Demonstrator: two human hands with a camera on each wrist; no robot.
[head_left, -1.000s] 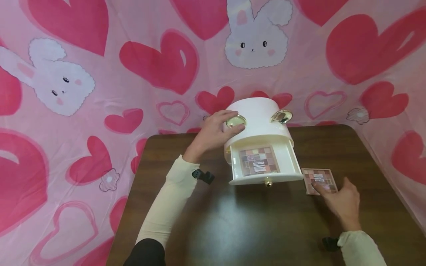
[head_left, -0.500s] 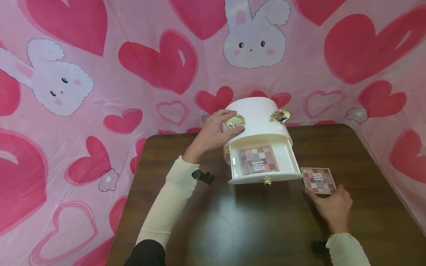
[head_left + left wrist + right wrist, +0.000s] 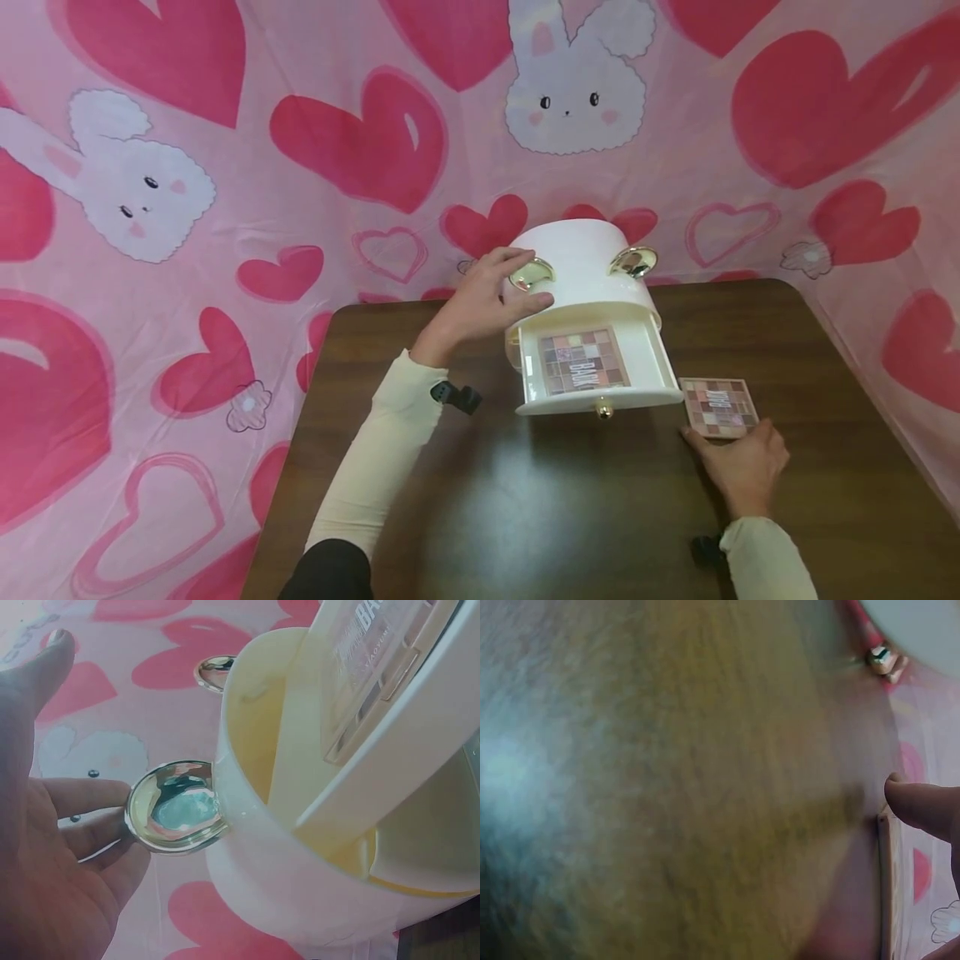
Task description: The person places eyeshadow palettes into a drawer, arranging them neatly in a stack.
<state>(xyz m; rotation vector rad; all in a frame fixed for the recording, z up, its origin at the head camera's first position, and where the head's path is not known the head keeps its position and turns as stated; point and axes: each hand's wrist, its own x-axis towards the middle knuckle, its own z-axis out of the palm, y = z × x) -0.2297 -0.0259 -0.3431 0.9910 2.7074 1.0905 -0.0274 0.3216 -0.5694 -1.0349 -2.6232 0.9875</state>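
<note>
In the head view, a white drawer box [image 3: 573, 271] with gold ears stands at the back of the table, its drawer [image 3: 645, 358] pulled out. An eyeshadow palette [image 3: 583, 360] lies inside the drawer. My left hand [image 3: 480, 296] is at the box's left side; in the left wrist view its fingers [image 3: 90, 791] touch the rim of a gold ear [image 3: 180, 810], while the thumb stands apart. A second eyeshadow palette [image 3: 722, 407] is on the table to the right. My right hand [image 3: 742, 471] holds its near edge, thumb at the left corner and fingers at the right.
The dark wooden table [image 3: 525, 508] extends in front of the box. A gold ball knob [image 3: 604, 408] sticks out from the drawer front. Behind the table hangs a pink cloth [image 3: 480, 167] printed with hearts and rabbits.
My right hand has moved left and its thumb has come off the palette's top to its near left corner. The left hand, box and drawer palette have stayed in place.
</note>
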